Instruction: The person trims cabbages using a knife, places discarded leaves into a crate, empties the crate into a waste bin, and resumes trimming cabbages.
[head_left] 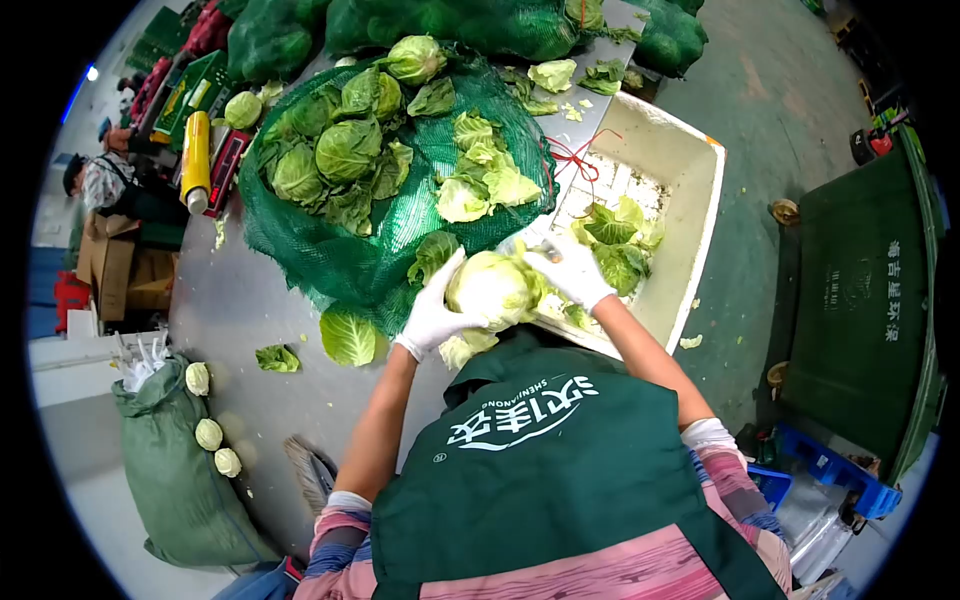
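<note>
A pale, partly trimmed cabbage (490,290) is held in front of my apron. My left hand (437,312), in a white glove, cups its left side with the thumb underneath. My right hand (574,270), also gloved, has its fingers against the upper right of the head, where outer leaves hang loose; exactly what the fingertips pinch is hard to make out. Beyond the hands, a green mesh bag (290,240) lies spread open with several whole cabbages (348,150) and loose leaves on it. By my right hand stands a white foam box (690,220) with cabbage leaves (622,245) inside.
Loose leaves (348,336) lie on the metal table (230,310). A yellow bottle-like container (195,160) and a red scale (228,168) stand at the left. Several trimmed cabbages (208,434) line the table edge by a green sack (180,470). A large green bin (860,270) stands right.
</note>
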